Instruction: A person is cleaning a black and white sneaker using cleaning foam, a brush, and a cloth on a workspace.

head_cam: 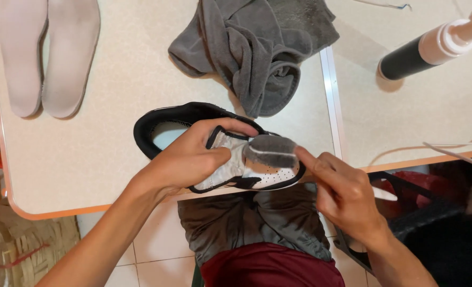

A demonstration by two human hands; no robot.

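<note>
I see my left hand point(190, 159) gripping a black-and-white sneaker point(214, 149) by its tongue, fingers closed over the top and thumb underneath. The sneaker lies on its side at the near edge of the worktop point(113, 106), toe pointing right. My right hand point(342, 191) presses a small grey cloth pad point(270, 150) against the toe area, pinched between fingertips and thumb (the thumb is mostly hidden). A crumpled grey towel point(257, 48) lies just beyond the sneaker, two pale insoles point(47, 53) rest far left, and a black-and-white pump bottle point(432, 48) lies at the right.
</note>
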